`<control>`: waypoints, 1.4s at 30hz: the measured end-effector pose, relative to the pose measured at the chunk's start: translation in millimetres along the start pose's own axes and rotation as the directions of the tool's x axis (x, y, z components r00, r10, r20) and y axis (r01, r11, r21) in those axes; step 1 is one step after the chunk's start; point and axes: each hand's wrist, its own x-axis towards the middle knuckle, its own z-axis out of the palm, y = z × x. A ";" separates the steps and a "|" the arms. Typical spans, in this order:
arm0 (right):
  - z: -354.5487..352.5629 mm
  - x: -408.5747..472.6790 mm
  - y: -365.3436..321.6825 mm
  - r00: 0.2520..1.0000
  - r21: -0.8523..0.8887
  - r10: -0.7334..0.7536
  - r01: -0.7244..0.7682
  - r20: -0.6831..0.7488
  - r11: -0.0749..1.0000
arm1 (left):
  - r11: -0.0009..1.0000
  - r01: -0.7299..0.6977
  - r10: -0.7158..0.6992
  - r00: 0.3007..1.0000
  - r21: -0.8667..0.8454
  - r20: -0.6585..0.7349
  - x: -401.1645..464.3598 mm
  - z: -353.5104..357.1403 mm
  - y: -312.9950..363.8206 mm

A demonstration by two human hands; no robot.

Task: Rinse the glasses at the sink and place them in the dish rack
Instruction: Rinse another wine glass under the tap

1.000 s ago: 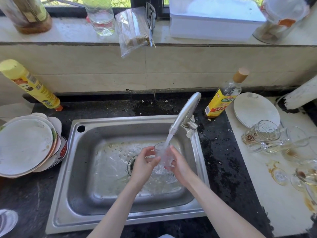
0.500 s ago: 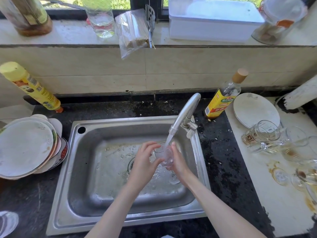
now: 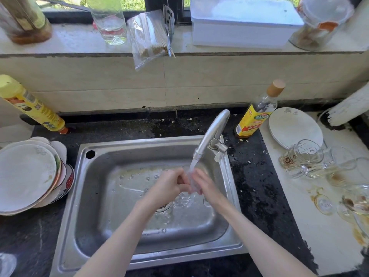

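Over the steel sink (image 3: 111, 200) both my hands hold a small clear glass (image 3: 193, 183) under the stream running from the tap (image 3: 212, 134). My left hand (image 3: 169, 186) is curled against the glass from the left, fingers folded in. From the right, my right hand (image 3: 204, 184) grips it. The glass is mostly hidden between the hands and blurred by water. Several dirty glasses (image 3: 303, 154) lie on the white counter (image 3: 319, 232) at the right, some on their sides with brown residue.
A stack of plates (image 3: 26, 174) sits left of the sink. A yellow bottle (image 3: 30, 104) leans at the back left, a yellow-labelled bottle (image 3: 257, 112) and a white plate (image 3: 293, 126) at the back right. Jars, a bag and a white box line the sill.
My hands have drawn closer together around the glass and risen slightly towards the spout. My left fingers, spread before, are now folded in against the glass.
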 end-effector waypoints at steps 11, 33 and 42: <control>1.7 6.0 -1.7 0.998 0.013 0.036 -0.035 -0.054 0.999 | 0.997 -0.050 0.047 0.998 0.057 0.042 5.7 -6.1 2.4; 2.4 12.1 -3.6 0.992 0.014 0.083 -0.082 -0.090 0.997 | 1.000 -0.005 0.005 1.000 0.019 -0.003 4.8 0.2 4.5; 1.4 10.5 -4.4 0.976 -0.057 0.217 -0.216 0.013 0.975 | 0.996 -0.029 0.003 0.954 0.082 0.300 2.5 -7.7 -7.6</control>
